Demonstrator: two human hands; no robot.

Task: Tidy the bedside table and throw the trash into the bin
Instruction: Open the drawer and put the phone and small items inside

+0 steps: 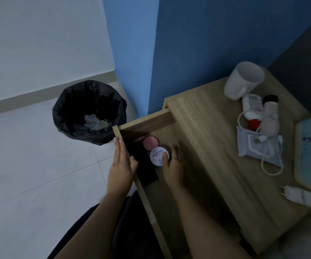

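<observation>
Now — white jar [159,156] within right grip [173,163]

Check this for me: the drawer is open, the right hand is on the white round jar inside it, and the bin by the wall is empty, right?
Not quite. In the head view the bin holds crumpled trash. The rest stands: the drawer is open and the right hand is on the white round jar.

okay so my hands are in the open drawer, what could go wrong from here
The left hand rests on the drawer front edge; pushing it shut now could pinch fingers. The right hand touches the white round jar beside the pink jar, so one could get knocked. The charger cable loops near the tabletop edge and might snag.
</observation>
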